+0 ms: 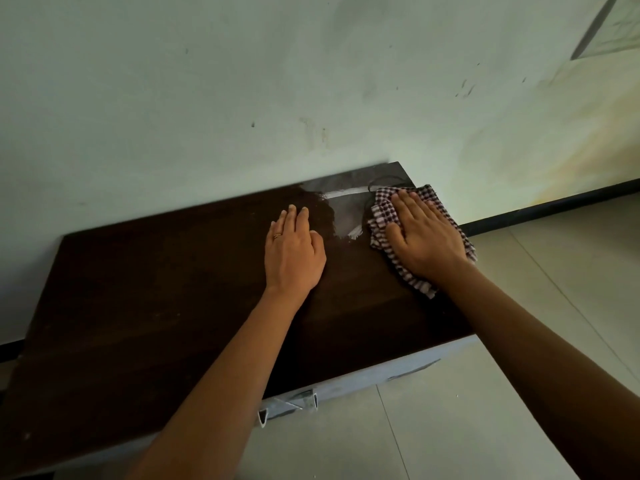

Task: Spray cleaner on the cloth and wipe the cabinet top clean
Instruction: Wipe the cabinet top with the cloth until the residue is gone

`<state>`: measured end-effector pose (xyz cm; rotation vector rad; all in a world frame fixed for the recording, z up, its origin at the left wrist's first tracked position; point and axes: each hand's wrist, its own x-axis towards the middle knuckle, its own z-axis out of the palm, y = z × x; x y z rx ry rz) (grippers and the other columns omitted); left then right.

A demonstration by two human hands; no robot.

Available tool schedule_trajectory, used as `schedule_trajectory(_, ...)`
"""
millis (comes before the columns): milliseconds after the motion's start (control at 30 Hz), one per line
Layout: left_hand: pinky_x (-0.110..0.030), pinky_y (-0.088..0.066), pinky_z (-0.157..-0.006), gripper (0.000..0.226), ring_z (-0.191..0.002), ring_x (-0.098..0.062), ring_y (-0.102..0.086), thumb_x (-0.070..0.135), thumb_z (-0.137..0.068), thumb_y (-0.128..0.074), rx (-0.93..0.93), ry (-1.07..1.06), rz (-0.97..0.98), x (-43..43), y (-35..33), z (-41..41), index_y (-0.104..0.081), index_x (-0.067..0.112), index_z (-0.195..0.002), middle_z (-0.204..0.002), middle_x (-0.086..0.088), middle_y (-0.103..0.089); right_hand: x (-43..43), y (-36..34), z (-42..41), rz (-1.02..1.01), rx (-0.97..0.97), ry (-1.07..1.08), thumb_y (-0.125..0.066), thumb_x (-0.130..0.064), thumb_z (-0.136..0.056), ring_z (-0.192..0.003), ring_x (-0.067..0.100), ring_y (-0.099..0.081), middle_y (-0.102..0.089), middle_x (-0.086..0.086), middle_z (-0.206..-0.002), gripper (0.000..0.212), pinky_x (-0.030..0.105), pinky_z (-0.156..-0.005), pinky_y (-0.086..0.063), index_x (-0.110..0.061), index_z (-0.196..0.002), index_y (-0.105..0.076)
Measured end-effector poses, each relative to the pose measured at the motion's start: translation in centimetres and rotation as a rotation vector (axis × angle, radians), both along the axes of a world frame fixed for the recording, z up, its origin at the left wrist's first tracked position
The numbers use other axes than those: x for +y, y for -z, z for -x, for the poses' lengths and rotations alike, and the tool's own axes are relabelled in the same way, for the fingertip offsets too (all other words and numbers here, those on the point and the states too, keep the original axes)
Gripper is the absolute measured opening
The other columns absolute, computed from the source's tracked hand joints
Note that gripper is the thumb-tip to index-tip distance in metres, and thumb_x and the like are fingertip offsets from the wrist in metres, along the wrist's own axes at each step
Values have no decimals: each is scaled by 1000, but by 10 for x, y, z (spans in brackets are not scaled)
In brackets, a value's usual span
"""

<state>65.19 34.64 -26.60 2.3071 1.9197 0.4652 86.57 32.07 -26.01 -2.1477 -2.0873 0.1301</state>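
Observation:
The dark brown cabinet top (156,306) runs from the lower left to the upper right against the wall. A checked purple and white cloth (379,216) lies near its right end. My right hand (424,233) presses flat on the cloth, fingers spread and pointing toward the wall. My left hand (294,251) rests flat on the bare wood just left of it, palm down, holding nothing, a ring on one finger. A pale wet or shiny patch (341,209) shows on the wood between the hands, near the far right corner. No spray bottle is in view.
A pale green wall (277,81) rises right behind the cabinet. Light floor tiles (519,358) lie to the right and front, with a dark skirting board (554,206). A thin dark cord (381,181) lies by the cloth. A light metal handle (294,407) sticks out of the cabinet front.

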Motion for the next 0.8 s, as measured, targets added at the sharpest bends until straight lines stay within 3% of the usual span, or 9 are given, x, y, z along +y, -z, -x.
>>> schedule_trajectory(233,-37,-15,-119,51,-143,-21,-22,29,-99,-28,9,28,-3,9,-1,3,-28,11,-146,-154,-10,-27,52,-5,-2,17,65,208,-22,-40,-96,-146,19,-1,-7,8,-159,64,33,-118,1,-8,-151,-10)
schedule_trajectory(467,-38,-15,-119,53,-143,-22,-24,31,-98,-29,-6,24,-19,13,-3,0,-30,9,-145,-153,-10,-30,69,-8,18,34,27,177,-19,-43,-96,-146,18,1,-3,8,-159,66,33,-117,3,-8,-150,-7)
schedule_trajectory(667,-37,-16,-119,52,-142,-21,-25,32,-97,-30,-17,26,-22,17,-2,3,-32,10,-145,-152,-10,-32,48,-1,17,10,12,2,-16,-45,-96,-146,13,2,-3,4,-160,64,29,-116,4,-13,-151,-7)
schedule_trajectory(800,-38,-15,-118,53,-142,-21,-25,32,-97,-31,-10,20,-33,22,-2,6,-32,10,-145,-152,-10,-32,53,-3,11,8,28,85,-20,-43,-97,-146,13,0,-5,4,-160,62,29,-116,4,-13,-151,-9)
